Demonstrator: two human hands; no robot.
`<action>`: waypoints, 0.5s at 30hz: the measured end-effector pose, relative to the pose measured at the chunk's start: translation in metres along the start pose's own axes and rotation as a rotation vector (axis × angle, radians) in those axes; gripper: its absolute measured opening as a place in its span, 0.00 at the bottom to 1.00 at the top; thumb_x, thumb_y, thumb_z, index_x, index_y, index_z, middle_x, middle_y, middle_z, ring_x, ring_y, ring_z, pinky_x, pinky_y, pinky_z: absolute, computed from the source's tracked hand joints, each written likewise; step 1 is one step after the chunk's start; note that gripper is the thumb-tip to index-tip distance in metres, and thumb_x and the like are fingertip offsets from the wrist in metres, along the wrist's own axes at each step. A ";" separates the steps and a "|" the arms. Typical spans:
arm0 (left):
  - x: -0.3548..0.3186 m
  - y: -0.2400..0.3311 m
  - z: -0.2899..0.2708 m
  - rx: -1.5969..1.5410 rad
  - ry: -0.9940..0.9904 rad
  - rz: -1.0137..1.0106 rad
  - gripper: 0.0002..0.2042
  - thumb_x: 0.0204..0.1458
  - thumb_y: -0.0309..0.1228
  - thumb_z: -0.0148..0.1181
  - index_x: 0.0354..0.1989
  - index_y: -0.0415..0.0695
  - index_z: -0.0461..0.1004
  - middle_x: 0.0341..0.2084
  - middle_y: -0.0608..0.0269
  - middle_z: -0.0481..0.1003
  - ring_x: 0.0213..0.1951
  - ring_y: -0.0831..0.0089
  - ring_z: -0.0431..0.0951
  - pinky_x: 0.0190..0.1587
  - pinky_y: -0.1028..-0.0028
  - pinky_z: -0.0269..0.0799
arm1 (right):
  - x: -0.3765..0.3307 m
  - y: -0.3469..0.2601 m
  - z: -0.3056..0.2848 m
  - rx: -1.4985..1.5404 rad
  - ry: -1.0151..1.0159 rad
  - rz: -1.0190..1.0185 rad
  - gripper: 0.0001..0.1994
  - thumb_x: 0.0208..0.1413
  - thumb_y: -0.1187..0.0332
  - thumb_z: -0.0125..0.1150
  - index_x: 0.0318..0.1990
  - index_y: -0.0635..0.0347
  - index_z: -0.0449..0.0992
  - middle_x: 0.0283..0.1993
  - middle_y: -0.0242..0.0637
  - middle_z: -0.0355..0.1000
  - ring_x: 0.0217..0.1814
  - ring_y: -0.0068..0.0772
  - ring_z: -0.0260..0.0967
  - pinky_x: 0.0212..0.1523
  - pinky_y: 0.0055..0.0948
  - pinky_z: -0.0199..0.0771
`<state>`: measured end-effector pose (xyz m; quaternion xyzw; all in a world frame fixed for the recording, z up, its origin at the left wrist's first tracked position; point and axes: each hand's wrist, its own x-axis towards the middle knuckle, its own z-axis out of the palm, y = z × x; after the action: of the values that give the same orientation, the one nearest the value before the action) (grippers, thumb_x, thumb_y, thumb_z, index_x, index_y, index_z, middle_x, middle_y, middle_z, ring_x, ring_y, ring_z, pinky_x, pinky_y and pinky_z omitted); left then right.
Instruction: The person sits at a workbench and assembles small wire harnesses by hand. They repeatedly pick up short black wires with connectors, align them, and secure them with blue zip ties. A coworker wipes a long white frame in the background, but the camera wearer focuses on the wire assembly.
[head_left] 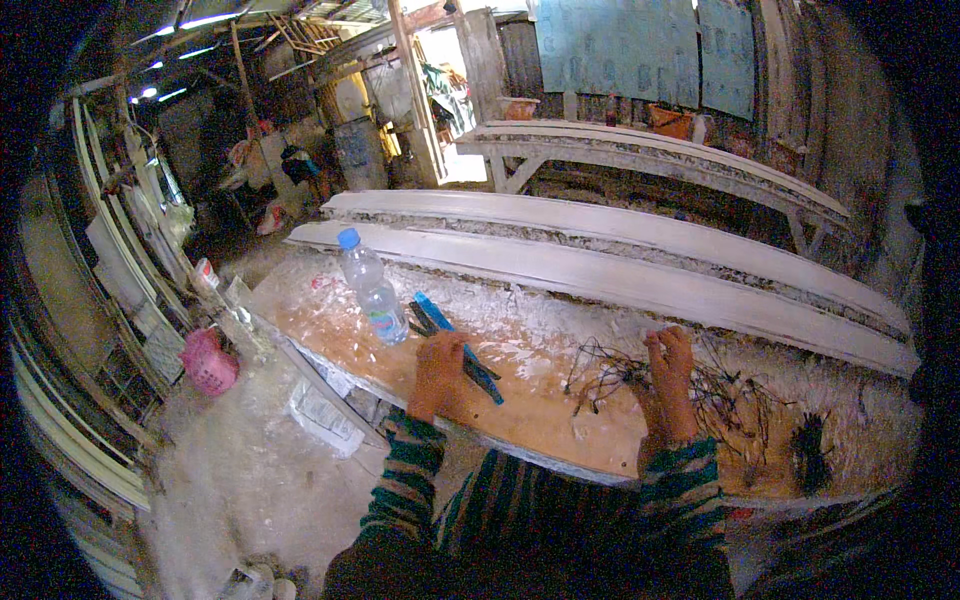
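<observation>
One basket (210, 362), pink, rounded, perforated, at far left. One pale packet (327, 420), flat and creased, below the table edge. One bottle (374, 290), upright on the table (590, 435): clear ribbed plastic, blue cap. Table top is smooth orange-brown board smeared with white flakes.

Just right of the bottle, one blue tool (488, 388), slim and straight, lies on the table; long axis slants, one end pointing far-left, the other near-right. Dark strips (424, 318) lie alongside it, roughly parallel; exact count unclear, partly covered.

Left hand (440, 368) is over the middle of the blue tool, fingers bent, knuckles up. Cannot tell whether it grips the tool or just rests there.

Two boards (600, 226) (600, 283), long, narrow, whitish, lie parallel across the far side, far-left to near-right.

One tangle of thin black strands (628, 372), looped and wiry, too many to count, spreads both sides of the right hand (668, 365). That hand is raised above the table, fingers curled, thumb side close to the fingertips; cannot tell if a strand is pinched.

One black bunch (811, 455), dense and bristly, lies at right, long axis running near to far.
</observation>
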<state>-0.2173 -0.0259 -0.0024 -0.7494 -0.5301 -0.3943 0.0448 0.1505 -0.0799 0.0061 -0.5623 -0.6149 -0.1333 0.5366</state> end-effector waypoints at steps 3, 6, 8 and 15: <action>0.011 -0.020 0.003 -0.017 -0.008 -0.116 0.13 0.41 0.39 0.55 0.34 0.47 0.73 0.28 0.56 0.73 0.36 0.58 0.71 0.38 0.60 0.62 | -0.001 0.001 -0.002 -0.017 -0.043 0.046 0.10 0.47 0.66 0.57 0.20 0.62 0.72 0.26 0.43 0.65 0.32 0.42 0.62 0.35 0.35 0.61; 0.025 -0.025 0.015 0.265 -0.138 -0.242 0.18 0.37 0.44 0.58 0.36 0.48 0.72 0.29 0.55 0.74 0.37 0.58 0.72 0.41 0.59 0.58 | -0.002 -0.001 -0.004 0.020 -0.095 0.143 0.10 0.47 0.66 0.57 0.20 0.62 0.72 0.27 0.43 0.65 0.33 0.41 0.62 0.36 0.34 0.61; 0.027 -0.028 0.022 0.240 -0.169 -0.233 0.21 0.35 0.44 0.59 0.38 0.47 0.71 0.30 0.55 0.74 0.37 0.57 0.72 0.42 0.58 0.56 | -0.002 -0.001 -0.004 0.041 -0.078 0.137 0.09 0.46 0.67 0.56 0.20 0.62 0.72 0.27 0.43 0.65 0.34 0.41 0.62 0.36 0.34 0.61; 0.031 -0.055 0.035 -0.049 -0.086 -0.263 0.23 0.32 0.36 0.64 0.40 0.45 0.68 0.28 0.55 0.73 0.32 0.59 0.73 0.38 0.59 0.63 | -0.004 0.005 -0.001 0.100 -0.197 0.209 0.13 0.37 0.65 0.60 0.31 0.59 0.69 0.32 0.45 0.64 0.37 0.47 0.61 0.40 0.40 0.61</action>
<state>-0.2398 0.0387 -0.0259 -0.6904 -0.6154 -0.3771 -0.0481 0.1543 -0.0818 0.0010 -0.6063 -0.6085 0.0101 0.5119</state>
